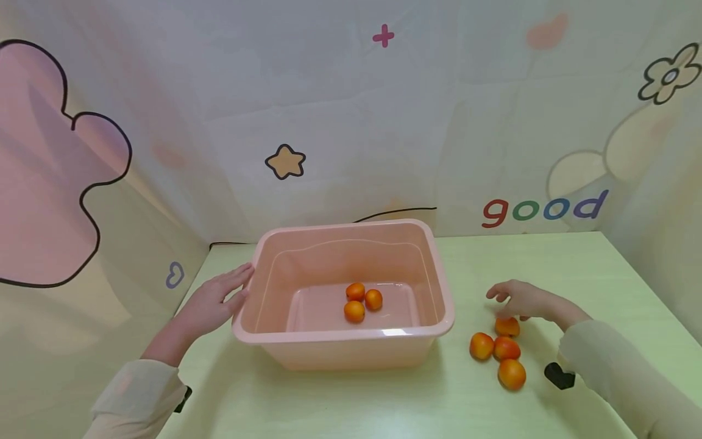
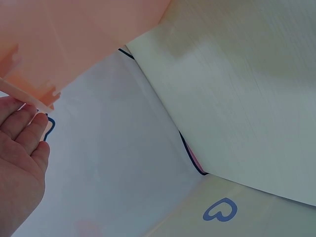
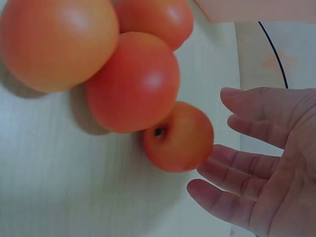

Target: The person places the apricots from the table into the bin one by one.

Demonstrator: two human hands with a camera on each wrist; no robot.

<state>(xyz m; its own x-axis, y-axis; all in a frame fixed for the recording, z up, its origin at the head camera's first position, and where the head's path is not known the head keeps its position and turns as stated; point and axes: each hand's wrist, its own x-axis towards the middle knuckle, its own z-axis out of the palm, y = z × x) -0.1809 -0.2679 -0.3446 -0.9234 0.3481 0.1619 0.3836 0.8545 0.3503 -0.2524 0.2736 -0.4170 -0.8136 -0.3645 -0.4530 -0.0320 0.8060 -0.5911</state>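
A pink plastic basin (image 1: 345,353) stands on the table, with three orange-red round fruits (image 1: 354,311) on its floor. At the basin's left side my left hand (image 1: 211,305) touches the rim with its fingers extended; the left wrist view shows the fingertips against the underside of the rim (image 2: 24,94). To the right of the basin, several more such fruits lie in a cluster. My right hand (image 1: 523,300) is over the farthest fruit (image 1: 507,328), fingers spread and slightly bent. In the right wrist view the fingers are beside that fruit (image 3: 185,143), holding nothing.
The other clustered fruits (image 1: 481,346) lie close together on the pale table (image 1: 329,402). A printed cloth (image 1: 351,134) hangs behind and along both sides of the table. Dark bands (image 1: 559,375) show near both sleeves.
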